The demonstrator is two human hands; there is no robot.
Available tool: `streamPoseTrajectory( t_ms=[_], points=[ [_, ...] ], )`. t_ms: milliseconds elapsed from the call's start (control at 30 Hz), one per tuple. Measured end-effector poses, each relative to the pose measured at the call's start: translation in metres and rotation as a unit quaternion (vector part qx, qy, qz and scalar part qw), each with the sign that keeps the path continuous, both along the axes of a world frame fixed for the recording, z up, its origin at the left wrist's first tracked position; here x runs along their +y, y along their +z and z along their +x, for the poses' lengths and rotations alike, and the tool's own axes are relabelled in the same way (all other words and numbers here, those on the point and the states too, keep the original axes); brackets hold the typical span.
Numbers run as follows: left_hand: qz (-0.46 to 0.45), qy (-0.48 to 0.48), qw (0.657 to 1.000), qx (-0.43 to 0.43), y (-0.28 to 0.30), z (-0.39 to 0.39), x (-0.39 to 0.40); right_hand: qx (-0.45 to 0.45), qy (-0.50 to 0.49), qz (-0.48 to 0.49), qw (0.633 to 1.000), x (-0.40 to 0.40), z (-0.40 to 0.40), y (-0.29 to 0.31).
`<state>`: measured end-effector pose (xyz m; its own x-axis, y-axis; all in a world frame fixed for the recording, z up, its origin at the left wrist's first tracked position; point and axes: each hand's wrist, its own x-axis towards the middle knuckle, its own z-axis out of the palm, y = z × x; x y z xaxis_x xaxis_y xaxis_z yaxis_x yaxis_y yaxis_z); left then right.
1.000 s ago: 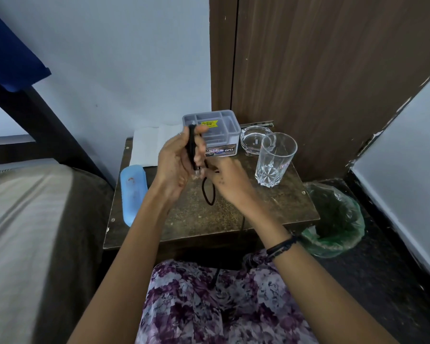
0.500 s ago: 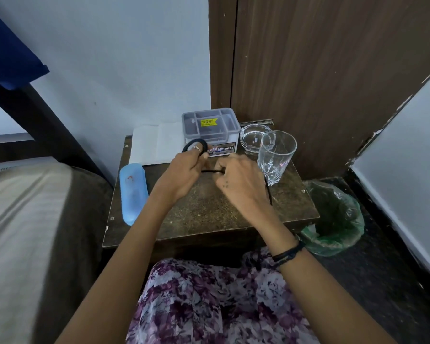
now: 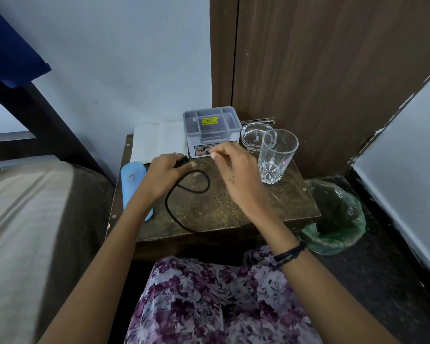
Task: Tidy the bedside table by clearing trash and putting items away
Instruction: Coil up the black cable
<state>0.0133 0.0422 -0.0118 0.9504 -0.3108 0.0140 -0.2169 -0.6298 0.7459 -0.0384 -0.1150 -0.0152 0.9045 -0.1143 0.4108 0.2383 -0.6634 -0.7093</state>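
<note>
A black cable (image 3: pixel 184 194) lies looped on the worn wooden bedside table (image 3: pixel 233 209), its tail running off the front edge. My left hand (image 3: pixel 166 172) grips the bundled end of the cable low over the table, just in front of the grey compartment organizer box (image 3: pixel 212 131). My right hand (image 3: pixel 233 165) hovers to the right of it with fingers loosely curled and nothing seen in them. A folded white paper (image 3: pixel 159 141) lies at the table's back left.
A light blue case (image 3: pixel 133 184) lies along the table's left edge. A glass ashtray (image 3: pixel 255 135) and a clear drinking glass (image 3: pixel 276 156) stand at the back right. A green-lined trash bin (image 3: pixel 333 217) sits on the floor to the right. A bed is to the left.
My left hand has lowered the cable bundle from mid-air to the table. A long loop now lies on the surface. My right hand has let go of the cable and drawn slightly right.
</note>
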Motion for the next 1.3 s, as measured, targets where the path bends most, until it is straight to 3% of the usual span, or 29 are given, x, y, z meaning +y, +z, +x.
streamPoseTrajectory(
  t_ms=[300, 367, 433, 500, 567, 633, 767, 900, 1067, 1300],
  points=[
    [-0.061, 0.192, 0.976, -0.078, 0.001, 0.005, -0.026, 0.177, -0.043, 0.176, 0.967, 0.033, -0.015, -0.003],
    [-0.064, 0.212, 0.971, -0.089, -0.001, 0.004, -0.03, 0.238, -0.009, 0.267, 0.934, 0.039, -0.016, -0.004],
    [-0.073, 0.216, 0.969, -0.091, -0.004, 0.005, -0.032, 0.281, 0.03, 0.392, 0.876, 0.042, -0.016, -0.004],
    [-0.068, 0.22, 0.968, -0.096, -0.006, 0.006, -0.031, 0.288, 0.061, 0.437, 0.85, 0.039, -0.018, 0.0],
    [-0.049, 0.218, 0.968, -0.111, -0.006, 0.007, -0.027, 0.27, 0.089, 0.416, 0.864, 0.033, -0.02, 0.008],
    [-0.041, 0.21, 0.969, -0.122, -0.005, 0.008, -0.021, 0.226, 0.093, 0.357, 0.901, 0.026, -0.018, 0.011],
    [-0.063, 0.134, 0.985, -0.088, -0.001, 0.002, -0.011, 0.118, 0.044, 0.27, 0.955, 0.007, -0.008, 0.018],
    [-0.106, 0.048, 0.993, 0.011, 0.005, -0.004, -0.009, 0.047, -0.024, 0.255, 0.965, -0.006, 0.007, 0.017],
    [-0.195, 0.049, 0.979, 0.021, 0.009, 0.0, -0.001, -0.028, -0.072, 0.196, 0.977, -0.014, 0.017, 0.008],
    [-0.112, -0.001, 0.993, 0.021, 0.01, 0.003, 0.016, -0.072, -0.11, 0.119, 0.984, -0.016, 0.024, 0.006]
  ],
)
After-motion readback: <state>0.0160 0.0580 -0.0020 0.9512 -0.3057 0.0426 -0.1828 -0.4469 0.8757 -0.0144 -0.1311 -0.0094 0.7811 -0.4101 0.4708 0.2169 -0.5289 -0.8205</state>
